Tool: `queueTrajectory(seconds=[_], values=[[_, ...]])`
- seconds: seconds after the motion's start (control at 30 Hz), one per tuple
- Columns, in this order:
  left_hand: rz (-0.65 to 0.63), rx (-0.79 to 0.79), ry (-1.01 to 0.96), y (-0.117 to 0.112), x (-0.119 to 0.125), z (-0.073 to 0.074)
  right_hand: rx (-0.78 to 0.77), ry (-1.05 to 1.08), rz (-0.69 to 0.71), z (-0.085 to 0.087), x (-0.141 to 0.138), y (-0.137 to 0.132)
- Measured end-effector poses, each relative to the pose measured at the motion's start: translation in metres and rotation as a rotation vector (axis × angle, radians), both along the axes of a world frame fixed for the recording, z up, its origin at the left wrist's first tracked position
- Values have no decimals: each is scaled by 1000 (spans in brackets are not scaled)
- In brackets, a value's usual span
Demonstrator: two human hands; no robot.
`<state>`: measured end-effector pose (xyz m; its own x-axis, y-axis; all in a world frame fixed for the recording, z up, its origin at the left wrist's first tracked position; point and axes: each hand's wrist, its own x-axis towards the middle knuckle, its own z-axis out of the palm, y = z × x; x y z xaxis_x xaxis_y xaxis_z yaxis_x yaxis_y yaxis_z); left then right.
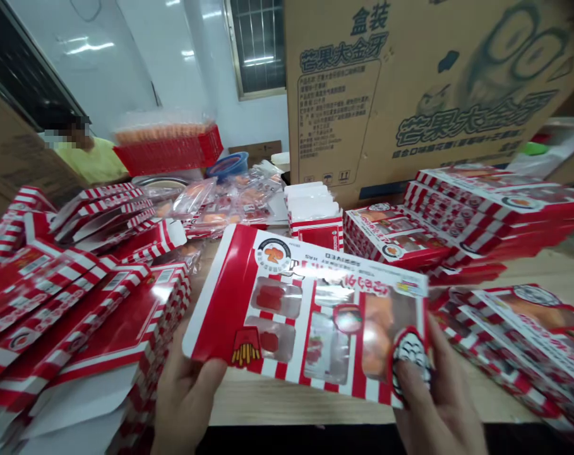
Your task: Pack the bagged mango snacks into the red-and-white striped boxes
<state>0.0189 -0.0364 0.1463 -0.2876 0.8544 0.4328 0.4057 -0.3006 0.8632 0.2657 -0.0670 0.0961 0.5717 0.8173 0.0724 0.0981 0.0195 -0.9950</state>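
Observation:
Between my hands is a red-and-white striped cardboard snack box (305, 316), tilted, its windowed face toward me. Behind its clear windows show red pieces, a small printed packet and orange pieces. My left hand (187, 392) grips the lower left corner, thumb on the front edge. The right end is in my right hand (433, 392), thumb pressed on the printed face and fingers behind. A red flap with a white rim (215, 297) sticks out at the left end of the box. Both hands' rear fingers are partly hidden by the box.
Empty-looking striped boxes (125, 335) are stacked at left. Filled boxes (495, 196) pile up at right, with more (528, 341) nearer me. Clear bagged packets (220, 202), a red crate (173, 151) and a blue basin (230, 165) stand behind. A large carton (391, 151) rises at back; a person (85, 151) is at far left.

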Motion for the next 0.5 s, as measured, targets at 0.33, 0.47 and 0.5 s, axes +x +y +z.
queueTrajectory(seconds=[0.33, 0.47, 0.5], values=[[-277, 458, 494, 7, 61, 11, 229, -270, 768, -28, -28, 6], [-377, 498, 482, 8, 75, -5, 294, -302, 616, -15, -35, 6], [-375, 515, 523, 9, 73, -7, 289, -268, 586, -13, -33, 8]])
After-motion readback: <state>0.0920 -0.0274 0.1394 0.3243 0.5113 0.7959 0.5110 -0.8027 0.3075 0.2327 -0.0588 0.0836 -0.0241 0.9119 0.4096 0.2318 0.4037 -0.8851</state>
